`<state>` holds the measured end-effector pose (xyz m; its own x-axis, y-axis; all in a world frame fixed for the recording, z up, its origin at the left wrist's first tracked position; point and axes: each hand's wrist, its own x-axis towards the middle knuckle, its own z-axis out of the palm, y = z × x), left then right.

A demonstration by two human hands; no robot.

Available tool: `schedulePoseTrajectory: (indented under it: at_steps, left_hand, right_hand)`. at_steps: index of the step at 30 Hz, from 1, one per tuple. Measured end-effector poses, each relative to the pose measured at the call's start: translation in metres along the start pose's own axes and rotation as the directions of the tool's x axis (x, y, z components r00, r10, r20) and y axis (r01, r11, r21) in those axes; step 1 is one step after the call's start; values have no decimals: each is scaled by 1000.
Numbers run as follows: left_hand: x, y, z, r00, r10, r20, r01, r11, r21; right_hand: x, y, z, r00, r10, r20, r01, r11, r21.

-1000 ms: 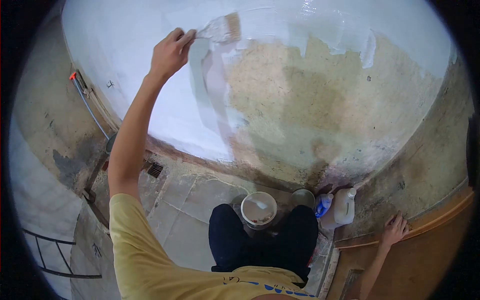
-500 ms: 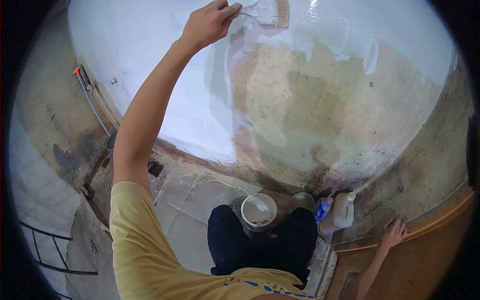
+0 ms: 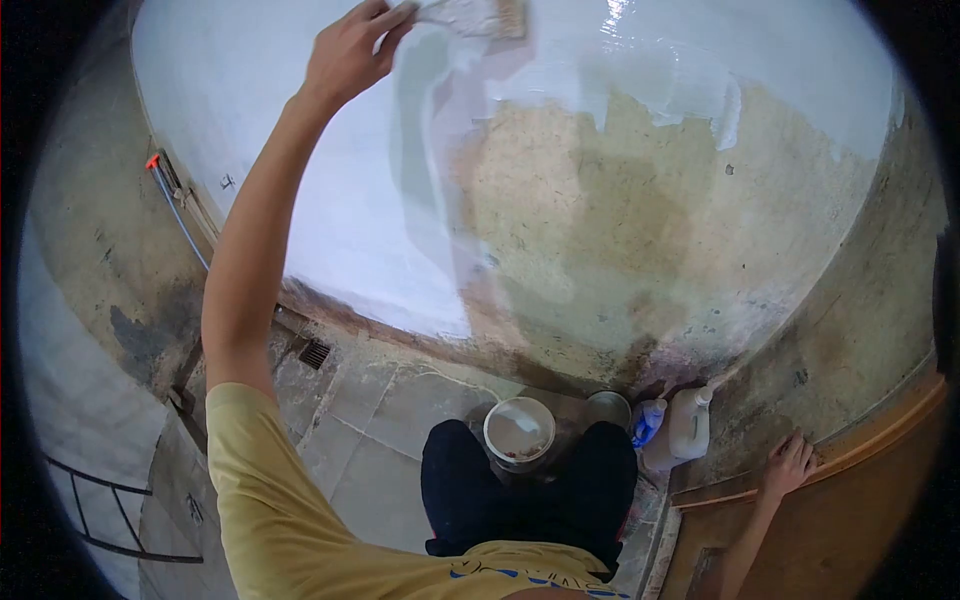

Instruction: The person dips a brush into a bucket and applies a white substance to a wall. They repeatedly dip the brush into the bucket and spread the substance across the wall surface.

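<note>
My left hand (image 3: 352, 55) is raised high against the wall, its fingers closed around the handle of a wide paintbrush (image 3: 470, 16). White paint coats the brush, and its bristles point right, against the painted upper part of the wall (image 3: 590, 210). Lower down, a bare yellowish, stained patch of wall shows. Off to the right, my right hand (image 3: 790, 464) rests with fingers apart on the edge of a brown wooden panel (image 3: 850, 500). Between my knees stands a white bucket (image 3: 519, 430) with whitish liquid in it.
Beside the bucket are a grey round container (image 3: 608, 408), a blue bottle (image 3: 648, 422) and a whitish jug (image 3: 688, 428). A floor drain (image 3: 314, 353) lies to the left. An orange-topped blue stick (image 3: 178, 212) leans farther left, above a black metal frame (image 3: 120, 520).
My left hand and the brush have moved left along the wall. Fresh white paint now reaches along the top of the bare patch. The right hand stays in place.
</note>
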<state>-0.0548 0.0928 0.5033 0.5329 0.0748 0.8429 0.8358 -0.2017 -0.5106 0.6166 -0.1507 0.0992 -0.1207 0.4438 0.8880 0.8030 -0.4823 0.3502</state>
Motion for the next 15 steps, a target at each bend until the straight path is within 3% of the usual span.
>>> schedulePoseTrajectory:
  at_steps: [2, 4, 5, 11, 15]
  left_hand:
    - [24, 26, -1, 995, 62, -81, -60, 998, 28]
    - [38, 38, -5, 993, 4, 121, 6, 996, -85]
    - [38, 37, -5, 993, 1, 118, 9, 996, -83]
    - [15, -5, -3, 980, -103, 169, 109, 994, -23]
    - [-1, -38, -12, 993, -43, 111, 31, 994, 103]
  right_hand:
    - [1, -1, -2, 1000, -2, 16, 2, 1000, 12]
    - [-4, 1, 4, 999, 8, 39, -8, 1000, 7]
    - [-7, 3, 7, 998, 20, 66, -20, 1000, 4]
    - [-8, 3, 7, 999, 11, 43, -12, 999, 37]
    - [-12, 6, 10, 997, 33, 69, -34, 999, 19]
